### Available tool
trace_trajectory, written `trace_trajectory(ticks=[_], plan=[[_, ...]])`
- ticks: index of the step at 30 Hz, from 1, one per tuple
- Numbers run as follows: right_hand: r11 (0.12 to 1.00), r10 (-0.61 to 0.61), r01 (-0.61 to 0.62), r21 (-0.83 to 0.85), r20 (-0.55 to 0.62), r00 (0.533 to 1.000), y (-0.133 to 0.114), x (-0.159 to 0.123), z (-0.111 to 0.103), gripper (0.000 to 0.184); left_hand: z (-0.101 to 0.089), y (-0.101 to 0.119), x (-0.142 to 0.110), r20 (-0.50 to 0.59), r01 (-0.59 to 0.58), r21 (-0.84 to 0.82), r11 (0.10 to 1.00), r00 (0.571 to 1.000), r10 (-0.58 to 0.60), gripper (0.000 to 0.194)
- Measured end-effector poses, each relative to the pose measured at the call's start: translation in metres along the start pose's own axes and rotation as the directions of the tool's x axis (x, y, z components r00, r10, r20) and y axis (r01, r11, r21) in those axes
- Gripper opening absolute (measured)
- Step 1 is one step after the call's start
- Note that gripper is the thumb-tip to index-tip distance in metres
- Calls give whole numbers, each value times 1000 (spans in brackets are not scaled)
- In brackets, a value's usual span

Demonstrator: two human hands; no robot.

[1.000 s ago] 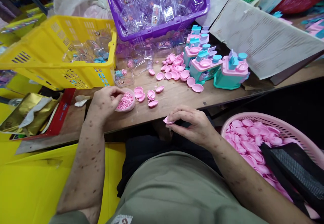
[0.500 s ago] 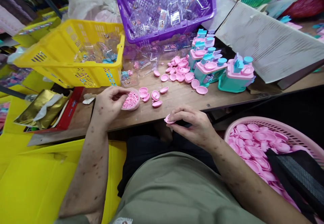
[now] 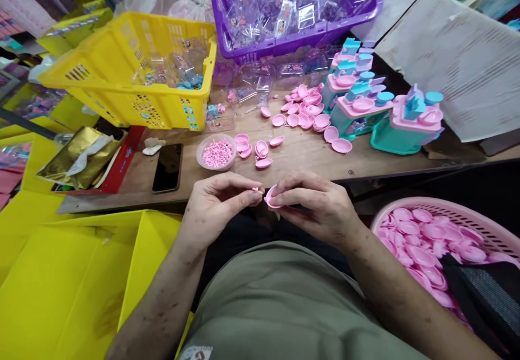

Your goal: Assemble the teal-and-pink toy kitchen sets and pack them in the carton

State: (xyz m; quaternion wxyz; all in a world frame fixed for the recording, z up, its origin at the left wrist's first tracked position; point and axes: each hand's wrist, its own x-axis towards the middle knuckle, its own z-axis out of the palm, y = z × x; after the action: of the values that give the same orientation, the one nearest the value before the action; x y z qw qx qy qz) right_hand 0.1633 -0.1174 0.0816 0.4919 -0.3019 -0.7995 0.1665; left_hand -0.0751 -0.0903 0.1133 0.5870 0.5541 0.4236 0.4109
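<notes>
My left hand (image 3: pixel 219 205) pinches a tiny pink plastic piece (image 3: pixel 255 190) between thumb and fingertips. Close beside it, my right hand (image 3: pixel 314 200) grips a small pink toy pan (image 3: pixel 273 197), its stubby end turned toward the left fingertips. Just beyond the hands stands a clear round bowl (image 3: pixel 200 159) filled with little pink pieces (image 3: pixel 217 153). A few pink pans (image 3: pixel 264 163) lie to the right of the bowl. Farther back is a larger heap of pink pans (image 3: pixel 303 108). Whether the tiny piece touches the held pan is hard to tell.
Toy kitchen sets (image 3: pixel 398 127) stand at the right of the wooden table (image 3: pixel 312 159). Yellow (image 3: pixel 162 100) and purple (image 3: pixel 247 51) crates line the back. A phone (image 3: pixel 168 167) lies at left. A pink basket (image 3: pixel 385 208) full of pans and a black cloth (image 3: pixel 483 289) sit low at right.
My left hand has left the bowl and come right and nearer to me, with a tiny pink piece in its pinch. The right hand keeps the pan. The phone is now uncovered.
</notes>
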Motion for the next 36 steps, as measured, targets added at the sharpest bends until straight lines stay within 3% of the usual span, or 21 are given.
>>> trace_trajectory(ticks=[7, 15, 25, 30, 36], plan=[[1000, 8, -9, 25, 37, 999, 1, 2, 7, 17, -1, 0, -8, 5, -75, 16, 997, 997, 75, 28], [999, 13, -16, 46, 53, 999, -6, 1, 8, 16, -6, 8, -16, 26, -148, 233, 961, 989, 146, 17], [996, -66, 71, -52, 88, 994, -13, -2, 2, 16, -3, 8, -18, 39, 0, 212, 977, 999, -9, 25], [999, -28, 29, -38, 39, 999, -9, -8, 4, 17, 2, 10, -18, 48, -82, 306, 948, 996, 71, 16], [999, -32, 29, -45, -69, 997, -1, -20, 24, 19, -1, 2, -10, 89, -78, 344, 936, 995, 50, 14]])
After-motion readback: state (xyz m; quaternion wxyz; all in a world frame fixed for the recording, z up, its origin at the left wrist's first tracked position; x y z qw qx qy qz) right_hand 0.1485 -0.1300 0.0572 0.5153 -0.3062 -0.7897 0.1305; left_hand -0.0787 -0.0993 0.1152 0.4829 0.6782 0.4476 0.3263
